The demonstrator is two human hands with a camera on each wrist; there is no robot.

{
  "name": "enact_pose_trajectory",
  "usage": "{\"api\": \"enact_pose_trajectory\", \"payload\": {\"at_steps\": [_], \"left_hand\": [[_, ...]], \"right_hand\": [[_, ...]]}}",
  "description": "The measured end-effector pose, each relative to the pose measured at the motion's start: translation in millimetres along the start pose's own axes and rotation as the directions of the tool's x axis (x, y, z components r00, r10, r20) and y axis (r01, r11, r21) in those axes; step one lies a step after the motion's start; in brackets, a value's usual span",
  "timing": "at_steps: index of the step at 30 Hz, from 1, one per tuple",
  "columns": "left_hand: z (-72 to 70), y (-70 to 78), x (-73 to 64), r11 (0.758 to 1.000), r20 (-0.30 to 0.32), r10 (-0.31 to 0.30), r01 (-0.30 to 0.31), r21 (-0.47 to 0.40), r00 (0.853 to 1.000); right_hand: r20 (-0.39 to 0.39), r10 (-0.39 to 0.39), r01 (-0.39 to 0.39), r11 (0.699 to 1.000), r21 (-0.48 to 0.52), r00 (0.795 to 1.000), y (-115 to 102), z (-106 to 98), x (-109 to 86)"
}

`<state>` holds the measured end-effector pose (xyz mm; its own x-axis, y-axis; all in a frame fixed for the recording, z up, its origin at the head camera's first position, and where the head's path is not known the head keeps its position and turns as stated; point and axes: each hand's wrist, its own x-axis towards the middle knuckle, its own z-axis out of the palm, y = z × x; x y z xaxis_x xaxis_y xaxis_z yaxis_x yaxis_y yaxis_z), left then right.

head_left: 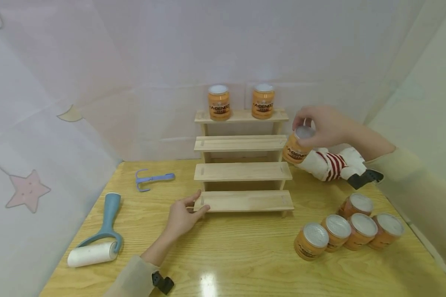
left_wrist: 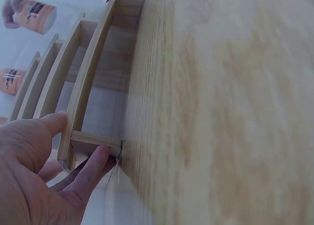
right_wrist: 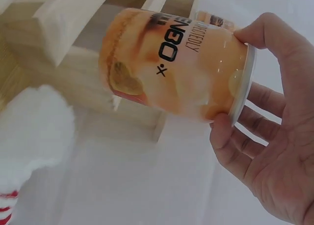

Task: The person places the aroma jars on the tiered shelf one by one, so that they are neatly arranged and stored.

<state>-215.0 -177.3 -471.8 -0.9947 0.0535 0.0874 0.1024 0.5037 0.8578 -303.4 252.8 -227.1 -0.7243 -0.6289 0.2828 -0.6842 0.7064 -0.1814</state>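
Note:
My right hand [head_left: 327, 123] holds an orange can [head_left: 295, 149] by its silvery top rim, tilted, at the right end of a stepped wooden rack [head_left: 241, 171]. In the right wrist view the thumb and fingers pinch the can [right_wrist: 171, 63] near its lid end. My left hand [head_left: 182, 216] grips the left end of the rack's lowest step, thumb on the board and fingers at the side support, as the left wrist view shows. Two like cans, one left [head_left: 219, 103] and one right [head_left: 263, 102], stand upright on the top step.
Several more orange cans [head_left: 311, 241] stand grouped at the table's right. A white plush toy [head_left: 332, 165] with red stripes lies behind them, beside the rack. On the left are a blue-handled lint roller [head_left: 109, 218] and a purple hooked piece [head_left: 154, 178].

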Motion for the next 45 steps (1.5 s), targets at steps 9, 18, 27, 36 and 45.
{"api": "enact_pose_trajectory", "payload": {"at_steps": [9,18,27,36,45], "left_hand": [[-2.4,0.2,1.7,1.000,0.008,0.001,-0.001,0.011,1.000],[-1.0,-5.1,-1.8,0.998,-0.008,0.000,0.001,0.062,1.000],[-1.4,-3.5,-1.2,1.000,-0.002,0.003,-0.003,0.025,1.000],[-2.6,-4.6,-1.8,1.000,0.000,0.007,-0.007,0.012,1.000],[-2.8,-6.2,-3.9,0.999,-0.006,0.017,-0.017,0.036,1.000]], "right_hand": [[-0.084,-0.025,0.023,1.000,-0.018,0.996,-37.5,0.2,43.6],[-0.135,-0.086,0.088,0.996,0.003,0.987,-59.9,18.6,78.8],[-0.166,-0.050,0.061,0.996,0.063,0.985,-70.8,42.3,108.8],[-0.192,-0.027,0.049,0.993,0.111,0.981,-79.1,61.6,131.0],[-0.162,-0.017,0.038,0.991,0.129,0.987,-87.3,74.1,141.4]]}}
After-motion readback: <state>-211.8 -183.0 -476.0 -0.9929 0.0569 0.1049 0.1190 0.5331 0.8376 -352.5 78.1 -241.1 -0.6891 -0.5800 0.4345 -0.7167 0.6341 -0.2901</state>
